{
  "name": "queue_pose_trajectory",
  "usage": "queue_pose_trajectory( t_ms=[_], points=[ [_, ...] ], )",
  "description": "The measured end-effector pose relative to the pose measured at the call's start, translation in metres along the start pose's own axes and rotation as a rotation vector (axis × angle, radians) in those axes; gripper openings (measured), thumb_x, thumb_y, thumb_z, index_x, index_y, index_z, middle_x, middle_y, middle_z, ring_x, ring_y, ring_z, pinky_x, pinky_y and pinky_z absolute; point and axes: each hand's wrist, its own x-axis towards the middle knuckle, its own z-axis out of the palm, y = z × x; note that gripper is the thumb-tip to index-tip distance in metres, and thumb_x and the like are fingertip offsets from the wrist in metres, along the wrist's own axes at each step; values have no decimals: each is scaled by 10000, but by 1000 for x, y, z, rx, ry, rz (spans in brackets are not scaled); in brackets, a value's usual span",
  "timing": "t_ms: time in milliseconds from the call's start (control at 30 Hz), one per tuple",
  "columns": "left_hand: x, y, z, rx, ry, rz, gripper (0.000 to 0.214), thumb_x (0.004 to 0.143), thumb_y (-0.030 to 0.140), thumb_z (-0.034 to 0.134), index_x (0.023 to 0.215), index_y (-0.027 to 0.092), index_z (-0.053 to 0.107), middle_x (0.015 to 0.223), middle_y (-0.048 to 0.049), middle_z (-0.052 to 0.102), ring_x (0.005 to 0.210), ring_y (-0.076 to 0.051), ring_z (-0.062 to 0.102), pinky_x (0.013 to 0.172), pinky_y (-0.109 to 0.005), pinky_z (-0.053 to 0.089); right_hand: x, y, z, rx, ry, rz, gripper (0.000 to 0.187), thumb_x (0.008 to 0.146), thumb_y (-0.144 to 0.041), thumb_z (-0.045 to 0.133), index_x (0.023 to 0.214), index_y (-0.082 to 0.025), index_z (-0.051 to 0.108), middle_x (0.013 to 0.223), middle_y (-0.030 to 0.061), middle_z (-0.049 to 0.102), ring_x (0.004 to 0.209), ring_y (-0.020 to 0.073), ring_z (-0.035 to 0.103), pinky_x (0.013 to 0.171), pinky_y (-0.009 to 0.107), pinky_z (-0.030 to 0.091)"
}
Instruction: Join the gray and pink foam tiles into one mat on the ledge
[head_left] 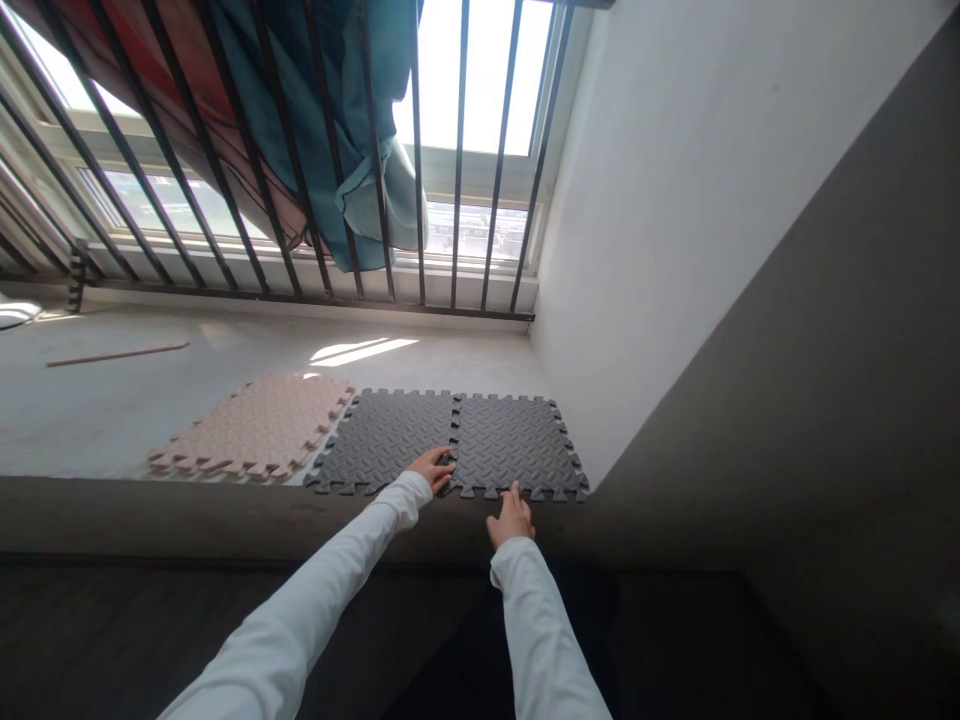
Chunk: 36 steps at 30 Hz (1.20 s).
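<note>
Two dark grey interlocking foam mats lie side by side on the white ledge, the left grey mat [390, 430] and the right grey mat [517, 440]. Their toothed edges meet along a seam with small gaps showing. My left hand [433, 470] rests at the front end of that seam, fingers stretched and slightly apart. At the front edge of the right mat, my right hand [512, 518] touches the teeth with an extended finger, its thumb held apart. Some of its other fingers are hidden. A pink foam mat [259, 430] lies left of the grey ones, close to their edge.
Black window bars [420, 200] rise behind the ledge [112, 420], with a teal cloth [330, 130] and a reddish cloth [195, 110] behind them. A thin pinkish strip [118, 355] lies at the left. A white wall [660, 220] bounds the right side.
</note>
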Motion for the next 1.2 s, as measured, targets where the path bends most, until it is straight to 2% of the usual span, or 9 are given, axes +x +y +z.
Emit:
queue_pose_trajectory(
  t_ms=[133, 300, 433, 567, 667, 767, 967, 1100, 1200],
  points=[
    [1, 1, -2, 5, -42, -6, 351, 774, 289, 469, 1107, 222, 559, 1319, -56, 439, 1206, -189, 375, 1036, -352, 284, 0, 0, 1, 6, 13, -13, 518, 668, -179, 444, 1185, -221, 443, 1438, 8, 164, 1240, 206, 270, 908, 383, 365],
    [3, 12, -13, -5, -90, -143, 389, 775, 300, 474, 1153, 210, 491, 1259, -55, 494, 1175, -174, 403, 995, -307, 332, 0, 0, 1, 6, 19, -15, 504, 664, -177, 442, 1167, -218, 457, 1436, 16, 170, 1237, 204, 277, 891, 381, 379],
    [12, 22, -29, 71, -173, -172, 353, 788, 328, 451, 1127, 241, 502, 1187, -58, 528, 1125, -210, 437, 917, -364, 396, 0, -1, 0, -2, 13, -18, 487, 677, -174, 443, 1163, -212, 457, 1437, 19, 168, 1232, 204, 286, 888, 384, 383],
    [30, 25, -40, 125, -247, -203, 513, 747, 395, 513, 1226, 238, 417, 1324, -93, 395, 1196, -261, 356, 913, -427, 387, 0, -1, -1, -18, 13, -14, 468, 684, -168, 450, 1151, -200, 464, 1429, 44, 192, 1227, 203, 298, 886, 374, 384],
    [42, 21, -41, 130, -273, -280, 665, 722, 423, 546, 1310, 231, 302, 1427, -105, 228, 1281, -258, 230, 1008, -450, 271, 0, -1, -1, -26, 15, -16, 464, 682, -166, 450, 1145, -204, 469, 1428, 42, 196, 1226, 198, 301, 876, 362, 390],
    [48, 15, -36, 122, -328, -340, 637, 770, 462, 460, 1335, 253, 253, 1454, -71, 150, 1313, -234, 155, 1046, -469, 178, 1, 1, 0, -25, 32, -24, 467, 676, -159, 438, 1138, -211, 483, 1424, 26, 213, 1235, 196, 288, 889, 361, 379],
    [44, 5, -24, 104, -249, -345, 556, 801, 475, 385, 1313, 275, 301, 1448, -29, 186, 1311, -215, 167, 1036, -454, 218, 1, 3, -2, -12, 95, -48, 447, 665, -153, 423, 1096, -195, 531, 1385, 14, 310, 1241, 202, 284, 967, 355, 298],
    [52, 1, -27, 118, -176, -302, 501, 798, 437, 418, 1243, 206, 420, 1380, -65, 342, 1247, -209, 303, 1025, -350, 268, 0, 2, -4, -3, 129, -44, 431, 656, -146, 423, 1064, -189, 553, 1363, 11, 350, 1244, 208, 278, 980, 353, 277],
    [63, -1, -29, 114, -151, -314, 521, 805, 416, 414, 1259, 159, 402, 1368, -86, 357, 1239, -203, 313, 1038, -302, 244, 0, 1, -3, -5, 151, -44, 428, 651, -138, 415, 1051, -181, 563, 1350, 9, 370, 1251, 211, 270, 994, 352, 256]
  ],
)
